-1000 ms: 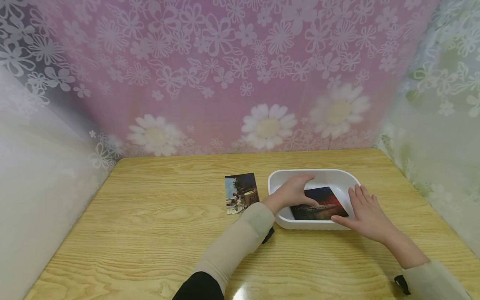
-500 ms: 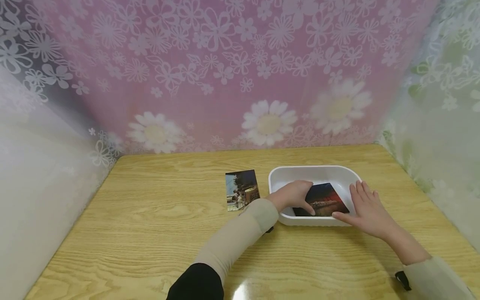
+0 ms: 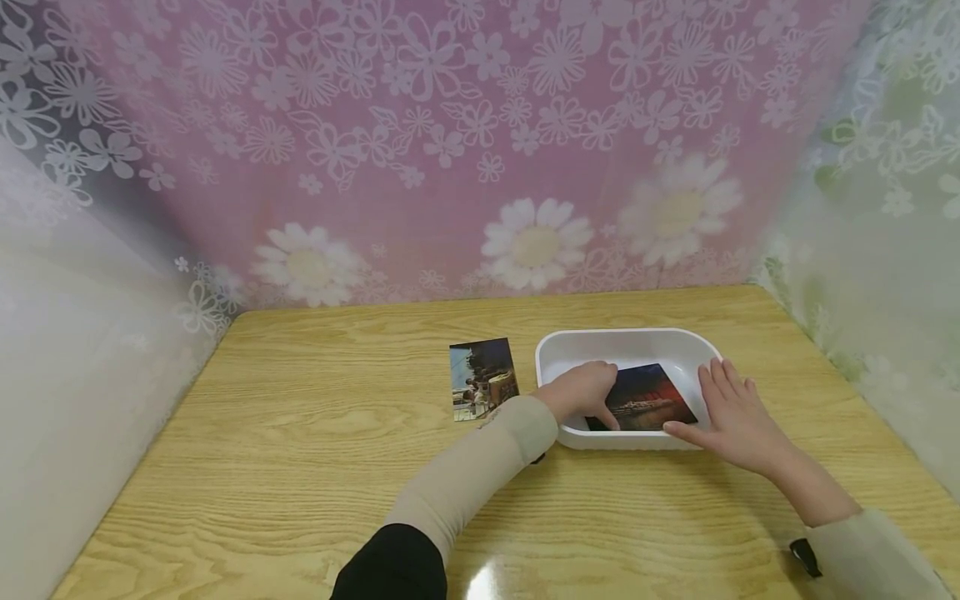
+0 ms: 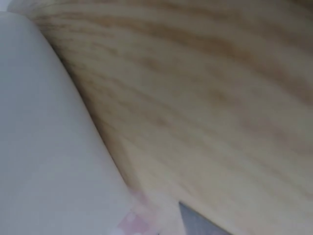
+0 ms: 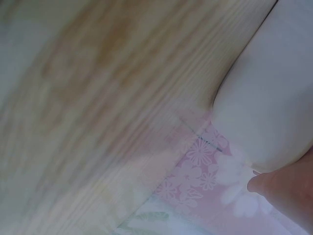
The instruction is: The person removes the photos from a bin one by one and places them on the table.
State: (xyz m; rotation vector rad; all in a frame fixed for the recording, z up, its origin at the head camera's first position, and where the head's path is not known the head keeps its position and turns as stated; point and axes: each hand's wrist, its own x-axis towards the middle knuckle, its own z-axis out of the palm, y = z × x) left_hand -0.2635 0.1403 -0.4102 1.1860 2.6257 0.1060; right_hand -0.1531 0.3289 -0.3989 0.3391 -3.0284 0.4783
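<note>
Rising behind everything, the pink back wall [image 3: 420, 208] carries white flowers and large daisies; a pale left wall [image 3: 82, 375] and a flowered right wall [image 3: 892, 250] flank it. Below spreads the bench [image 3: 262, 442], its yellow wood grain running mostly sideways, with a bright reflection at the near edge.

Towards the bench's right side sits a white tray [image 3: 630, 343] with rounded corners. It looks light enough to slide, so bracing it seems sensible. The right hand [image 3: 735, 425] does this well: fingers extended at the tray's right end, thumb apart from them at the near rim. Steady, gentle contact there should be enough.

The left hand [image 3: 585, 392] reaches inside, thumb and forefinger apart over the left part of a dark red picture [image 3: 645, 404]; whether it grips the card I cannot tell, as the other fingers are hidden. Handling it by the edges would best spare the glossy face from smears and creases. Outside the tray, just left of it, a smaller-looking picture [image 3: 483, 379] lies face up, partly behind the left sleeve [image 3: 457, 475].
</note>
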